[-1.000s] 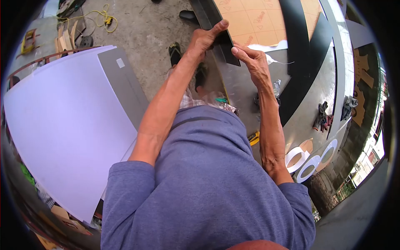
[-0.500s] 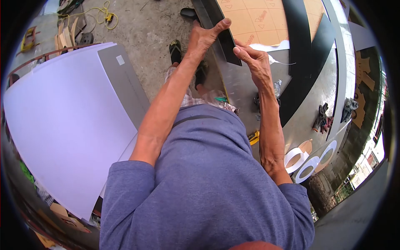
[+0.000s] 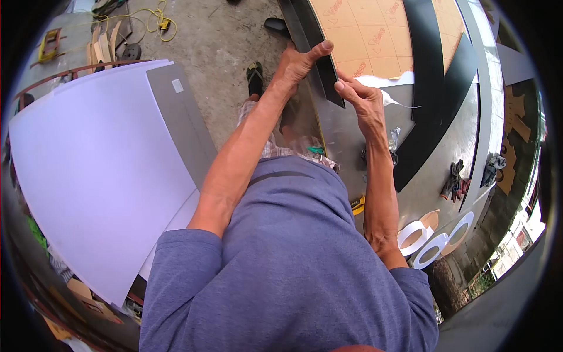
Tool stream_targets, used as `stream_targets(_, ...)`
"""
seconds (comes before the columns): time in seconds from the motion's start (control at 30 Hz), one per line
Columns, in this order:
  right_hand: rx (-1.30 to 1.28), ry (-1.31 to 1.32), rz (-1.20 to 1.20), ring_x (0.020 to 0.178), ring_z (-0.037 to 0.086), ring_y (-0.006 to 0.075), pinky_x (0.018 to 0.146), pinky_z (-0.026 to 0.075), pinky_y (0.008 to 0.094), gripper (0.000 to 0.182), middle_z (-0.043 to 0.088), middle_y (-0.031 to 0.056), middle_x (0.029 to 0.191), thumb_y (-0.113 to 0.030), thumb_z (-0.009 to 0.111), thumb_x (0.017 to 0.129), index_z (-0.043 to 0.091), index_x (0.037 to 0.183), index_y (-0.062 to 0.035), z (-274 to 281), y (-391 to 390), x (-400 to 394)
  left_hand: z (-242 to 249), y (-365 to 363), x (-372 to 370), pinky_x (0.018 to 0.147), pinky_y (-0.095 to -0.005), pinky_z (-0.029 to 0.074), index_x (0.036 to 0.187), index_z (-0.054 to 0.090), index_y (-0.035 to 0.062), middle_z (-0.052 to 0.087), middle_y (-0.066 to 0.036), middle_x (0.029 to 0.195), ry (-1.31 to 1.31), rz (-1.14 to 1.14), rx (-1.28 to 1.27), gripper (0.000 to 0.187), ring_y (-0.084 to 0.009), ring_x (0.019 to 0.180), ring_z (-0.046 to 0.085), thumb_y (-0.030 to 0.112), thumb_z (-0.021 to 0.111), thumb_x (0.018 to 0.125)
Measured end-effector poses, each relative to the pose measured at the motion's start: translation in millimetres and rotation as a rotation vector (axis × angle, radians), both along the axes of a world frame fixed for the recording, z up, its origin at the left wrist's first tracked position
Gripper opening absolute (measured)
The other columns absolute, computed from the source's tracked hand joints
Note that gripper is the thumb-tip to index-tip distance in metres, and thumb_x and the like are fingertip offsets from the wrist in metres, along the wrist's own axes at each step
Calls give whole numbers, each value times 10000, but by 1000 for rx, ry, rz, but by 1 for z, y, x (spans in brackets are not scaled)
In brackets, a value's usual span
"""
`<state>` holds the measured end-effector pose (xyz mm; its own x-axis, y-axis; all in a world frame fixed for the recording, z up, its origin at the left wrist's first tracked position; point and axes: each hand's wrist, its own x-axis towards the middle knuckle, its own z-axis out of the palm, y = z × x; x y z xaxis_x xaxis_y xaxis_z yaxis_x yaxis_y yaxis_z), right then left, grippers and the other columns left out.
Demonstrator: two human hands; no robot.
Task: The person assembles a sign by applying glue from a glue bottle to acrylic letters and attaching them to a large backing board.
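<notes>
Since the earlier frame, both hands have shifted slightly right and down in the view, and the left thumb now lies flatter along the black strip.

The left hand (image 3: 296, 61) is at 12 o'clock, gripping the near edge of a long black strip (image 3: 324, 70), with its thumb stretched across the strip's face. The right hand (image 3: 362, 100), just to its right, pinches the strip's pointed lower end between thumb and fingertips (image 3: 340, 86). The strip lies tilted across a shiny metal sheet (image 3: 343, 129) on the counter.

Beyond the strip, at 1 o'clock, is a brown backing paper (image 3: 369, 35) with red printed marks. A wide black curved band (image 3: 431, 100) sweeps across the sheet at 2 o'clock. White letter cutouts (image 3: 431, 240) sit at 4 o'clock, with bundled cloth (image 3: 454, 173) just above them.

A large white sheet (image 3: 94, 170) fills the 9 o'clock side. A sandalled foot (image 3: 254, 76) stands on the concrete floor (image 3: 217, 53) at 11 o'clock.
</notes>
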<state>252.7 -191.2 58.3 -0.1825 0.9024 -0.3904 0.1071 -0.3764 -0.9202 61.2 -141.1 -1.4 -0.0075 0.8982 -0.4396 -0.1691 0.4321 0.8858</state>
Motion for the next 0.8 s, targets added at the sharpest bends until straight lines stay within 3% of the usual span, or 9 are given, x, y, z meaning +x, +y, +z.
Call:
stream_targets(0.2, 10, 27, -8, 1282, 559, 288, 1059, 430, 372, 371, 639, 274, 1254, -291, 797, 837, 760, 979, 50, 2, 0, 0, 3, -1, 1, 766, -359, 579, 1321, 482, -44, 618, -161, 1128, 8, 9, -5, 1087, -240, 959, 667, 699, 835, 611)
stream_targets(0.33, 27, 29, -26, 1254, 580, 294, 1028, 458, 361, 351, 630, 292, 1255, -270, 794, 838, 759, 947, 62, -2, 0, -1, 11, 0, 0, 803, -418, 567, 1386, 439, -10, 574, -189, 1205, -23, -13, -27, 1159, -292, 1085, 621, 725, 833, 581)
stream_targets(0.43, 18, 27, -26, 1242, 588, 290, 1020, 464, 357, 354, 617, 298, 1274, -268, 794, 837, 757, 957, 63, -2, -1, 1, 18, 0, 0, 825, -434, 559, 1412, 405, -5, 572, -194, 1217, -36, -30, -32, 1199, -311, 1093, 617, 727, 839, 567)
stream_targets(0.47, -31, 46, -21, 1231, 594, 275, 1004, 477, 346, 356, 617, 285, 1284, -265, 791, 840, 755, 982, 60, -2, 0, 2, 22, 3, 0, 838, -447, 553, 1423, 391, -4, 567, -201, 1232, -40, -32, -43, 1213, -320, 1107, 611, 730, 836, 566)
stream_targets(0.5, -39, 45, -26, 1124, 612, 206, 973, 475, 324, 372, 623, 198, 1327, -297, 781, 856, 756, 1010, 41, 0, 0, 1, 24, 2, 0, 851, -459, 546, 1434, 378, -3, 563, -208, 1248, -41, -37, -54, 1227, -330, 1121, 604, 733, 834, 565)
stream_targets(0.53, -29, 54, -22, 1135, 610, 210, 977, 475, 324, 374, 621, 200, 1328, -296, 781, 856, 755, 1021, 38, 0, -1, 1, 25, -1, 1, 864, -472, 540, 1445, 364, -3, 559, -215, 1264, -43, -40, -71, 1241, -339, 1135, 598, 737, 831, 565)
stream_targets(0.63, -40, 88, -39, 1210, 592, 244, 960, 495, 321, 383, 619, 247, 1304, -272, 788, 847, 742, 1062, 41, 3, -2, 1, 27, -4, 3, 971, -354, 490, 1386, 446, -56, 607, -191, 1283, -54, 5, -74, 1133, -275, 1169, 600, 665, 854, 612)
stream_targets(0.73, -41, 101, -48, 1250, 577, 255, 946, 507, 322, 396, 620, 269, 1290, -262, 797, 838, 734, 1087, 40, -4, -2, 2, 31, 0, 1, 904, -535, 498, 1482, 323, 12, 531, -223, 1344, 12, -86, -94, 1268, -370, 1208, 555, 761, 801, 578)
stream_targets(0.8, -19, 83, -40, 1228, 590, 251, 943, 509, 326, 409, 623, 267, 1287, -275, 802, 833, 734, 1091, 36, -7, -1, 3, 36, -2, 2, 897, -526, 499, 1480, 333, 19, 533, -216, 1347, 24, -68, -98, 1242, -364, 1204, 558, 756, 794, 594)
